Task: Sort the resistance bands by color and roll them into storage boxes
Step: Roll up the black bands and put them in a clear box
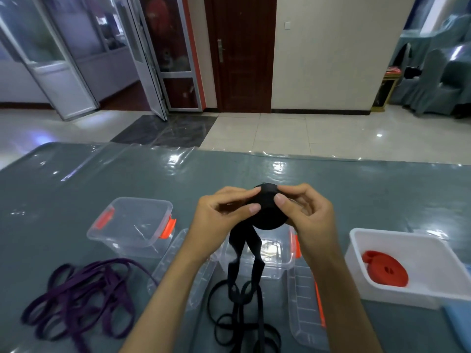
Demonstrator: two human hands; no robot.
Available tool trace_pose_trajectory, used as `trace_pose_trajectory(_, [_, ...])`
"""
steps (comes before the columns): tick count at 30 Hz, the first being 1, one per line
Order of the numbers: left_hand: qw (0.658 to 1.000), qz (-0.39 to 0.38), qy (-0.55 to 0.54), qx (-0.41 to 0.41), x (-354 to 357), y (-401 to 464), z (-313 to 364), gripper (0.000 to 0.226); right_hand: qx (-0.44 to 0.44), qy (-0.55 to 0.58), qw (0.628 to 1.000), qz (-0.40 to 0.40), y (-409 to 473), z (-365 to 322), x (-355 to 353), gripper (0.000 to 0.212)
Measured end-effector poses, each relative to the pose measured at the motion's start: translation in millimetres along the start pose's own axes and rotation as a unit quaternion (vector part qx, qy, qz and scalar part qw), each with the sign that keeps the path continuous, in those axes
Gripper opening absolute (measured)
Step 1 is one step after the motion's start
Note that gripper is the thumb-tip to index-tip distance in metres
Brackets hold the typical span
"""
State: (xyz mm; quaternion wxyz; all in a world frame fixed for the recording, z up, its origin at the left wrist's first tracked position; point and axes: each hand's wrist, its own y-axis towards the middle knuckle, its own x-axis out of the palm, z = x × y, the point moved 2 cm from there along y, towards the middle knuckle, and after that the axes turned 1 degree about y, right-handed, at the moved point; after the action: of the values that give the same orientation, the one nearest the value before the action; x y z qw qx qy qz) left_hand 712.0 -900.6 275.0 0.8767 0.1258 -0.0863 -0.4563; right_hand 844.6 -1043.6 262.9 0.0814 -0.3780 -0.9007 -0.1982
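Gripping black band roll point(266, 212) between left hand point(224, 212) and right hand point(305, 212), fingers pinching; tail dangling over clear box point(277, 258).

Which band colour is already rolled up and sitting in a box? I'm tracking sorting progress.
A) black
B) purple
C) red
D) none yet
C: a rolled red band lies in the white box, while the purple bands lie loose on the table and the black roll is between the fingers of both hands, above the table.
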Motion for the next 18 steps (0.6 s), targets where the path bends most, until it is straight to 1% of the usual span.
trace_pose_trajectory(3, [0.999, 0.021, 0.029, 0.014, 1.2, -5.1, -0.3, 0.033, 0.036, -0.005, 0.999, -0.021, -2.1, 1.3, -0.4, 0.030])
trace_pose_trajectory(5, [0.999, 0.030, 0.033, 0.000, 3.1, -7.7, 1.5, 0.039, 0.029, -0.019, 0.999, -0.023, -1.4, -1.2, -0.4, 0.033])
trace_pose_trajectory(7, [0.999, 0.005, 0.027, -0.022, 2.2, -7.7, 7.2, 0.045, 0.014, -0.017, 0.999, -0.026, -2.6, -5.8, 2.9, 0.029])
trace_pose_trajectory(9, [0.998, -0.039, 0.038, -0.043, -2.8, -5.1, 12.0, 0.046, 0.014, -0.010, 0.999, -0.037, -4.9, -6.2, 8.1, 0.041])
trace_pose_trajectory(11, [0.995, -0.062, 0.055, -0.053, -10.3, -2.9, 14.4, 0.041, 0.021, -0.003, 0.999, -0.037, -7.4, -3.6, 15.3, 0.051])
trace_pose_trajectory(14, [0.994, -0.053, 0.067, -0.070, -24.0, -4.1, 13.3, 0.035, 0.020, 0.001, 1.000, -0.023, -10.9, 2.9, 30.9, 0.049])
trace_pose_trajectory(18, [0.993, -0.059, 0.037, -0.095, -47.6, -4.9, 11.8, 0.039, 0.021, -0.019, 1.000, 0.000, -14.8, 9.8, 53.4, 0.044])
